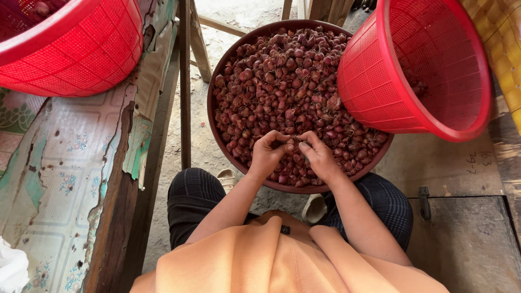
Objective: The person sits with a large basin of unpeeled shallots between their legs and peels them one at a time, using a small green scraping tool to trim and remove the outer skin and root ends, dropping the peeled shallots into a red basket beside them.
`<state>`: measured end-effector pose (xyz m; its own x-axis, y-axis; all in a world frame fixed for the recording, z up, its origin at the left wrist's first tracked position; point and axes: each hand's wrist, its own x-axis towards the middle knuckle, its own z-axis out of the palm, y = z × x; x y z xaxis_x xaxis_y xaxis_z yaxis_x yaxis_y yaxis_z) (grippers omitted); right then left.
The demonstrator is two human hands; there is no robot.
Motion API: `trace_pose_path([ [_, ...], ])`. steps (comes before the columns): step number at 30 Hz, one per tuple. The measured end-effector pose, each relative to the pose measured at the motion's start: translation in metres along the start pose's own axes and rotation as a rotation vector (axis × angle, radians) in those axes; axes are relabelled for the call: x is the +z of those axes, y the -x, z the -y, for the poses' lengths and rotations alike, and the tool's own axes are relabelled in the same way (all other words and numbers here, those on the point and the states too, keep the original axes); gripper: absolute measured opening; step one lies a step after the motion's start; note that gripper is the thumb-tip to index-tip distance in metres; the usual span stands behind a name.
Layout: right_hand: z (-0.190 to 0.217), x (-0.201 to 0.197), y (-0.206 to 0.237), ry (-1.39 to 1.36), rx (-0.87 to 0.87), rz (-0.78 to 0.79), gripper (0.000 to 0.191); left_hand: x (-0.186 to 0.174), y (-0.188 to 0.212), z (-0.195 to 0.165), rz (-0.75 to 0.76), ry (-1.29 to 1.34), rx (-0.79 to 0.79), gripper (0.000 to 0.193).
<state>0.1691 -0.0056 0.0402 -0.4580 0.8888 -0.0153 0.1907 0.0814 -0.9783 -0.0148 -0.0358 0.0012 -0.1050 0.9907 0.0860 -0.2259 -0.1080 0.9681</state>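
2 bare hands meet over the near edge of a wide, round, dark-red plastic basin (213, 116) that is heaped with small reddish-purple shallots (282, 81). The left hand (267, 153) rests on the pile with its fingers (282, 137) curled inward, and the right hand (320, 155) sits just beside it, its fingers (305, 142) bent toward the left ones so that the fingertips nearly touch. They seem to pinch 1 small shallot between them, though the bulb itself is mostly hidden by the knuckles, so which hand has hold of it cannot be told for sure.

The basin stands on the dusty concrete floor (201, 146) between the person's knees, which are covered in dark checked trousers (190, 190); an orange top (282, 260) fills the near foreground. To the right of the basin, a red perforated plastic basket (380, 97) lies tilted on its side, its rim leaning over the basin's right edge. A 2nd red plastic basket (81, 49) sits far left on an old wooden desk (59, 179) covered with a torn, flowered sheet.
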Motion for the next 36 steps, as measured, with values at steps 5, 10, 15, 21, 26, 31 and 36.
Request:
trace_pose_path([
  [5,-0.017,-0.003,0.0,-0.054,0.099,-0.013,0.018,0.002,0.003,-0.002,0.022,-0.07,0.082,0.016],
  [10,-0.024,0.0,-0.003,-0.024,0.122,-0.066,0.017,0.01,0.012,-0.003,0.079,-0.257,0.224,0.018],
  [15,-0.017,-0.008,-0.006,0.061,0.163,-0.133,0.027,0.007,0.011,-0.002,0.042,0.109,-0.055,0.021],
  [21,0.01,-0.007,0.007,0.091,0.13,-0.075,0.044,-0.001,0.006,0.002,-0.065,0.256,-0.155,0.02],
  [26,0.016,0.005,0.008,0.233,0.04,-0.049,0.037,-0.002,0.007,0.009,-0.086,0.201,-0.093,0.02],
  [31,0.0,0.005,0.007,0.093,0.114,-0.019,0.028,-0.004,0.005,0.012,-0.048,-0.053,0.04,0.016],
  [36,-0.006,0.004,0.002,-0.015,0.101,-0.04,0.022,0.007,0.015,0.009,0.043,-0.16,0.184,0.019],
])
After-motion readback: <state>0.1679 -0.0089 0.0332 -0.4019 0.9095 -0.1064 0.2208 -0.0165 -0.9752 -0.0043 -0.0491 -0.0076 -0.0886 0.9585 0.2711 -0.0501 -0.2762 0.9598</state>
